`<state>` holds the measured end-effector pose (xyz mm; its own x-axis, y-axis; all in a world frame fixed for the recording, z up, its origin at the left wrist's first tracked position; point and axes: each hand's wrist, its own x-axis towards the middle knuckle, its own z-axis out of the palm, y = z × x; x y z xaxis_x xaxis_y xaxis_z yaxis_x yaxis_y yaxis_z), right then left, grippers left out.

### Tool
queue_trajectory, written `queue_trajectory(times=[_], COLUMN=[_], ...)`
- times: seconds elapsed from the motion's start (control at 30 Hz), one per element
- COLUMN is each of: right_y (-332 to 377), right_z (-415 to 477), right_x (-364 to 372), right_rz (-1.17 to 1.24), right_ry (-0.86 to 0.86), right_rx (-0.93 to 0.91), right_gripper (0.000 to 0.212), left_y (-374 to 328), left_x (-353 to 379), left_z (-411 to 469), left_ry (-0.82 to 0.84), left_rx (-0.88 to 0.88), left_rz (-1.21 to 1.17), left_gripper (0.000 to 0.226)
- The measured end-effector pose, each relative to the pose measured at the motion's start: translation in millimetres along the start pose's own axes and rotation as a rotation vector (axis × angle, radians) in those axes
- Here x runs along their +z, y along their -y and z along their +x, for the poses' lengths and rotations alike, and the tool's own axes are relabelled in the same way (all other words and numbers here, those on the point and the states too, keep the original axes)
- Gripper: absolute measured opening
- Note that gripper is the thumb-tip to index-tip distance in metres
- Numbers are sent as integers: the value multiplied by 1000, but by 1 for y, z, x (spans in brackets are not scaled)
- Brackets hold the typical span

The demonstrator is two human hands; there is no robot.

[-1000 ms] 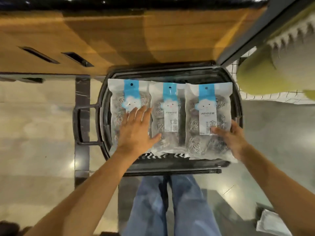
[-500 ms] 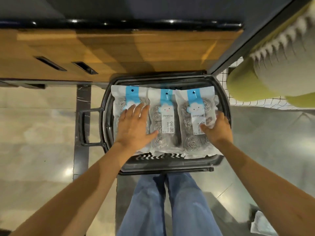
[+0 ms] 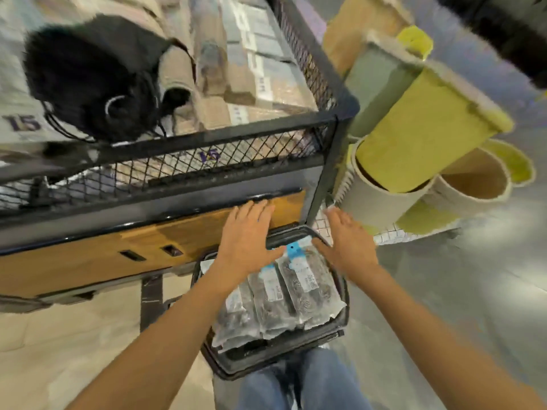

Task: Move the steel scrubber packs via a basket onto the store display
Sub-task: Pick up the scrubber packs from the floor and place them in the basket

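Three steel scrubber packs (image 3: 281,294) with blue header cards lie side by side in a black shopping basket (image 3: 343,303) on the floor in front of my legs. My left hand (image 3: 247,236) hovers above the basket's far left part, fingers straight and spread, holding nothing. My right hand (image 3: 347,242) hovers above the far right corner, fingers also straight and empty. Both hands are lifted off the packs. The wire-mesh store display (image 3: 207,155) stands just beyond the basket.
The display bin holds a black fluffy item (image 3: 88,72) and wrapped boxes (image 3: 251,69). Below it runs a wooden panel (image 3: 148,244) with slots. Rolled yellow and beige mats (image 3: 420,134) stand at the right. Tiled floor lies to the left.
Both hands have lifted off the packs and risen toward the display. The head has tilted up, bringing the mesh bin and its contents into view.
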<state>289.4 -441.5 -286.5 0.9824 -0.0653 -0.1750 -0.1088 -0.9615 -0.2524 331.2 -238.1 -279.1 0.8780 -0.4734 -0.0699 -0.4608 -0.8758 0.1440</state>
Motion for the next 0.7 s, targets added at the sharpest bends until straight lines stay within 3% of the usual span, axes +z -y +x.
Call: queue_trajectory(times=[0.13, 0.33, 0.7], right_y=[-23, -88, -178], right_z=[-40, -123, -337], right_x=[-61, -112, -87], right_rz=[3, 44, 100], right_ry=[-131, -302, -458], right_rx=[94, 388, 874], right_gripper=[63, 64, 64], left_y=[-46, -149, -350], left_x=[-46, -70, -39], left_z=[15, 25, -49], left_ry=[-46, -9, 24], left_rx=[114, 382, 740], left_rz=[38, 68, 89], left_gripper=[90, 94, 91])
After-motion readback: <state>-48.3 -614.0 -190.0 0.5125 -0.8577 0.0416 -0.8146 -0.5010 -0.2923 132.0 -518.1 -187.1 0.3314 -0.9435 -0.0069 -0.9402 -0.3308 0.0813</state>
